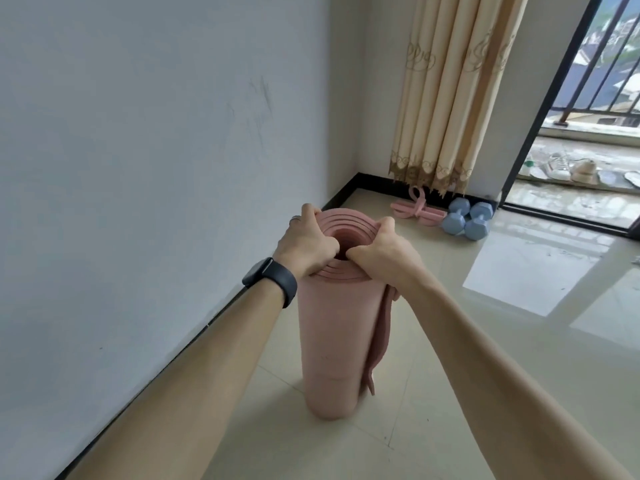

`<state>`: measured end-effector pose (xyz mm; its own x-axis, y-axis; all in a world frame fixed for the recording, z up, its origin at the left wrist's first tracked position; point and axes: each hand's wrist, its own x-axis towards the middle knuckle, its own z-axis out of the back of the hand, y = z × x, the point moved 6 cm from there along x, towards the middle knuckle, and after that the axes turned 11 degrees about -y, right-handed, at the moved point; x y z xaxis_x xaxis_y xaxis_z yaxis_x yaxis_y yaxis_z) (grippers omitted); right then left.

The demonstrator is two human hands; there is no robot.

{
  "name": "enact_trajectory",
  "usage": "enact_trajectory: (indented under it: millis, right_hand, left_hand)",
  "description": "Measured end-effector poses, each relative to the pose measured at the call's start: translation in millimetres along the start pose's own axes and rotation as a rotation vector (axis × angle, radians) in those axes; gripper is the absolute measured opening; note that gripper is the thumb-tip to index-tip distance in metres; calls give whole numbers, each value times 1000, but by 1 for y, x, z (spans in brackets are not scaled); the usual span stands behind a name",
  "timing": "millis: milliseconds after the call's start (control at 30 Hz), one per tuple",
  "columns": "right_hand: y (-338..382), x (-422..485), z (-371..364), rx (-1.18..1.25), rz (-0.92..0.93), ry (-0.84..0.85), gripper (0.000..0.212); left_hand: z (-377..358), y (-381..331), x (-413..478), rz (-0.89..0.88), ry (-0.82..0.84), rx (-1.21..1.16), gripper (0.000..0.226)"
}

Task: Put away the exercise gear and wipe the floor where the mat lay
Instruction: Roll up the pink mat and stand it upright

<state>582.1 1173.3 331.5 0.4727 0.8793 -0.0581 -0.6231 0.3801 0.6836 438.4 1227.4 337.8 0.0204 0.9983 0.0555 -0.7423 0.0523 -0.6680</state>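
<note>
A rolled pink exercise mat stands upright on the tiled floor, close to the left wall. My left hand grips the left side of its top rim, thumb inside the roll. My right hand grips the right side of the rim, where the mat's loose outer flap hangs down. Two light-blue dumbbells lie on the floor in the far corner, next to a pink pedal resistance band.
The white wall with a dark skirting runs along the left. A beige curtain hangs in the corner. An open balcony door at the right has shoes outside. Glossy floor tiles stretch to the right.
</note>
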Motion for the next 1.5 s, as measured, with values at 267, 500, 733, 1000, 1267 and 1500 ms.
enact_trajectory:
  millis: [267,500,733,1000,1267,1500]
  right_hand:
    - [-17,46,-4,5,-36,43,44]
    - [-25,40,-18,32,-93,50,58]
    - [21,-12,3,-134,-217,280,68]
    - [81,-86,107,-130,-385,393,51]
    - [145,-106,211,-253,-351,483,54]
    - [140,-62,251,-345,-355,333,53]
  left_hand:
    - [-34,-13,35,-119,0,120,64]
    - [-34,-13,23,-67,22,153,60]
    - [19,-14,-4,183,286,369,72]
    - [122,-75,-66,358,426,248,53]
    - [198,-142,-87,417,358,103,45]
    - [188,-190,-43,418,312,70,47]
